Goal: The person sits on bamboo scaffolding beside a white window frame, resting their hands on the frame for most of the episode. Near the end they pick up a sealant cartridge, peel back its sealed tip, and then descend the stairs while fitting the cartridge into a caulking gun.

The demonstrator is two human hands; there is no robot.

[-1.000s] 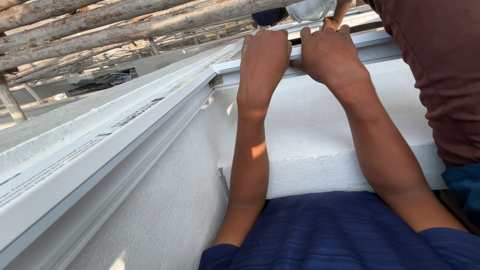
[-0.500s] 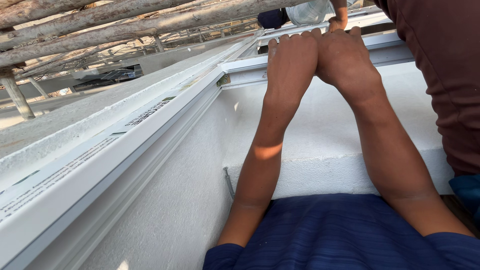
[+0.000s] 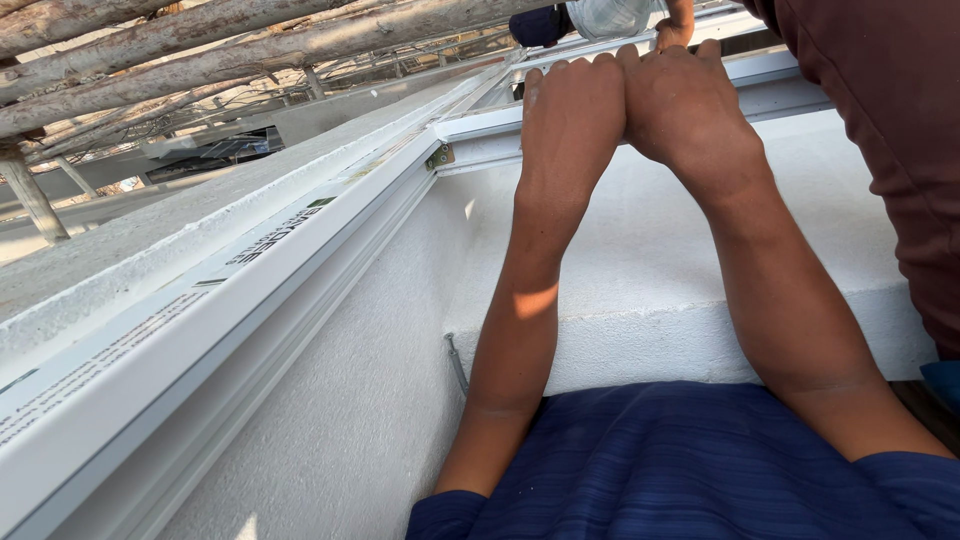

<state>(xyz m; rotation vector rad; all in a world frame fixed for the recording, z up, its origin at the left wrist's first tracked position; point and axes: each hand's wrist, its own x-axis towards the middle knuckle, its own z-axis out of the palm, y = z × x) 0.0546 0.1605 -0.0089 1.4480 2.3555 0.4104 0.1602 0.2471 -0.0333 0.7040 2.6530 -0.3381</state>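
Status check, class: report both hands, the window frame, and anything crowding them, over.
Left hand and right hand side by side, fingers over the white plastic window frame. A second person's maroon sleeve close at right.

A long, narrow white paper label strip with dark print runs along the white window frame, at my nine o'clock.

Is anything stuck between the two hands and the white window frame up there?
Nothing visible is. The left hand and right hand lie side by side with fingers over the edge of the white frame. Another person's hand is farther along, not between them.
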